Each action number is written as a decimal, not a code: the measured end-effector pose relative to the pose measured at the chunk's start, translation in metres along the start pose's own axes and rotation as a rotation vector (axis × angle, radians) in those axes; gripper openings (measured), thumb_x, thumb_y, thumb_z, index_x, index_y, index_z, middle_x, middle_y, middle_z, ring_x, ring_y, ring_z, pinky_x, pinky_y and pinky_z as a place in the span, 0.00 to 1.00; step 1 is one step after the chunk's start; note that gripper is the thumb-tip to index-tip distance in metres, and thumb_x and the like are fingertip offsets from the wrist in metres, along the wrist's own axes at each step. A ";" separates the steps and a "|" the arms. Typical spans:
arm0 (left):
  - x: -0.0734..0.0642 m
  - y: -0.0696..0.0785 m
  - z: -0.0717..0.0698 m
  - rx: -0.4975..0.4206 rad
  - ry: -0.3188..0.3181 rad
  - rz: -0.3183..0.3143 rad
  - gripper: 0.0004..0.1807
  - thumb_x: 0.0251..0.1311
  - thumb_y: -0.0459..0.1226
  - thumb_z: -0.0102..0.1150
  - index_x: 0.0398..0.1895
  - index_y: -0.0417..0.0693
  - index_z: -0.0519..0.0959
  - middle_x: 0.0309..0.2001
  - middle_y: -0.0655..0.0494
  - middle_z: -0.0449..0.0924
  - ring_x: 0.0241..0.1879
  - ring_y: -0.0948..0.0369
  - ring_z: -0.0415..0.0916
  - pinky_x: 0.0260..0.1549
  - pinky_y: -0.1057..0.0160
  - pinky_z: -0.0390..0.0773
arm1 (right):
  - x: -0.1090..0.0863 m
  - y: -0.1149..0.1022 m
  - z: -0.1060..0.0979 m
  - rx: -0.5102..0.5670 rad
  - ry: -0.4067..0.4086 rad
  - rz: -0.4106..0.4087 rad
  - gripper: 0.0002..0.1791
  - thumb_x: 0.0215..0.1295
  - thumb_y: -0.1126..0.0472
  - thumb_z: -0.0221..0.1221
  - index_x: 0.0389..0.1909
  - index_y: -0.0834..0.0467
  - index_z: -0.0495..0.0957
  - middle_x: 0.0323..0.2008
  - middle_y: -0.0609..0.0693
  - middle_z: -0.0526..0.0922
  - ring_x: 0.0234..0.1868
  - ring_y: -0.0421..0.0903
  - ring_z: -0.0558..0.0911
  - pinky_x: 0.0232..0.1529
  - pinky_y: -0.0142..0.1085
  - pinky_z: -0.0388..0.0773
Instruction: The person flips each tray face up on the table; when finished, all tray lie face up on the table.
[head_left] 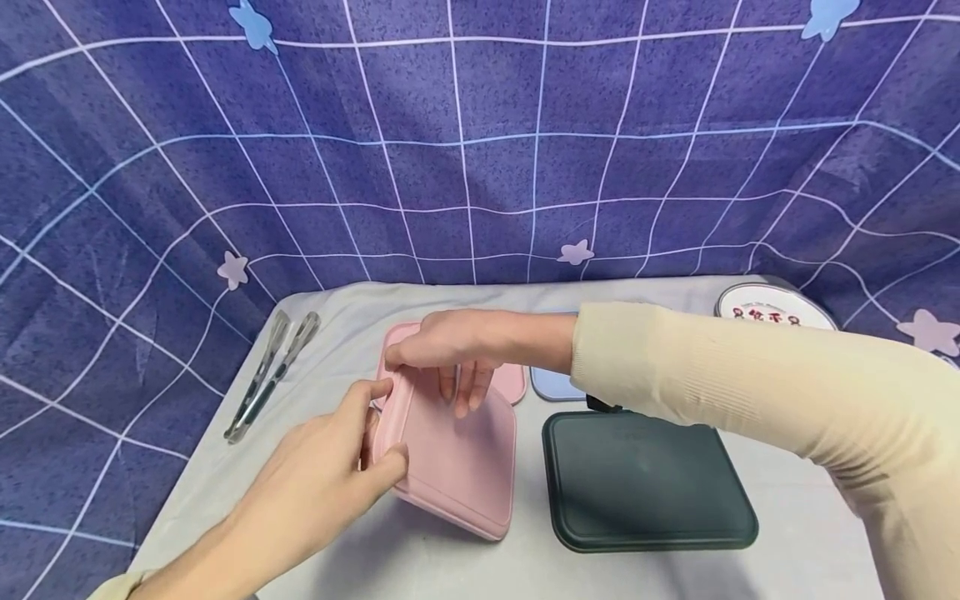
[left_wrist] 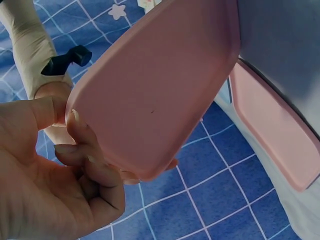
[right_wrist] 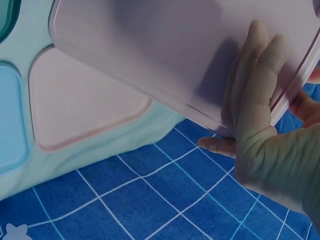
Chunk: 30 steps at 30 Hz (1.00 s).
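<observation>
A pink rectangular tray (head_left: 457, 458) with rounded corners and a raised rim is tilted up above the white-covered table. My left hand (head_left: 322, 462) grips its left edge, thumb on the face towards me and fingers behind, as the left wrist view shows. My right hand (head_left: 459, 340) reaches across and pinches the tray's upper corner, its thumb at the back and its fingers along the face in the right wrist view. Behind the raised tray, a second pink tray (right_wrist: 85, 100) lies flat, partly hidden in the head view.
A dark green tray (head_left: 652, 483) lies to the right, with a blue tray (head_left: 551, 383) behind it, half covered by my right sleeve. Metal tongs (head_left: 272, 375) rest at the far left. A round white lid with red characters (head_left: 772, 304) sits at the back right, before a blue checked curtain (head_left: 495, 167).
</observation>
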<state>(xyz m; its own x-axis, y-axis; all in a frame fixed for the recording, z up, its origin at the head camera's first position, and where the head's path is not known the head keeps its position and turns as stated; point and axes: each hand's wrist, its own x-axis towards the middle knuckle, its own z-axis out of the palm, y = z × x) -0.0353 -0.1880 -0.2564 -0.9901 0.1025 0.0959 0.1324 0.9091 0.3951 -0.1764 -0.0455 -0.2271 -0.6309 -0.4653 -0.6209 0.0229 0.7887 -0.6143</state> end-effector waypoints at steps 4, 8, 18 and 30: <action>-0.001 0.003 0.002 -0.026 -0.038 -0.015 0.35 0.58 0.44 0.63 0.69 0.51 0.65 0.36 0.68 0.84 0.27 0.66 0.72 0.27 0.64 0.70 | -0.003 0.004 0.000 0.029 -0.008 -0.022 0.23 0.67 0.43 0.53 0.45 0.61 0.73 0.34 0.64 0.83 0.21 0.52 0.85 0.22 0.39 0.82; -0.004 0.006 0.002 -0.065 -0.075 -0.024 0.40 0.59 0.45 0.62 0.74 0.53 0.60 0.33 0.72 0.79 0.25 0.70 0.70 0.25 0.67 0.69 | -0.008 0.008 -0.001 0.033 -0.016 -0.045 0.23 0.66 0.44 0.53 0.42 0.63 0.75 0.32 0.63 0.83 0.21 0.52 0.85 0.21 0.38 0.82; -0.010 -0.008 0.004 -0.166 -0.132 0.154 0.48 0.59 0.48 0.67 0.80 0.54 0.52 0.26 0.78 0.71 0.21 0.76 0.65 0.23 0.71 0.67 | -0.018 0.024 -0.011 0.061 -0.003 -0.073 0.23 0.63 0.45 0.53 0.35 0.63 0.76 0.31 0.62 0.83 0.20 0.50 0.84 0.18 0.37 0.81; 0.014 -0.053 0.003 -0.368 -0.425 0.103 0.36 0.68 0.49 0.59 0.76 0.48 0.62 0.33 0.64 0.79 0.30 0.70 0.74 0.30 0.68 0.74 | -0.044 0.064 -0.027 0.188 0.034 -0.146 0.22 0.64 0.45 0.53 0.53 0.53 0.65 0.33 0.56 0.83 0.27 0.54 0.88 0.22 0.39 0.82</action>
<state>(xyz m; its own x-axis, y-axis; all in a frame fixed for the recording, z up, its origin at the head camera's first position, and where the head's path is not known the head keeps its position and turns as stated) -0.0560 -0.2335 -0.2787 -0.8927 0.4062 -0.1952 0.1615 0.6928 0.7028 -0.1688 0.0362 -0.2259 -0.6640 -0.5524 -0.5039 0.0718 0.6237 -0.7783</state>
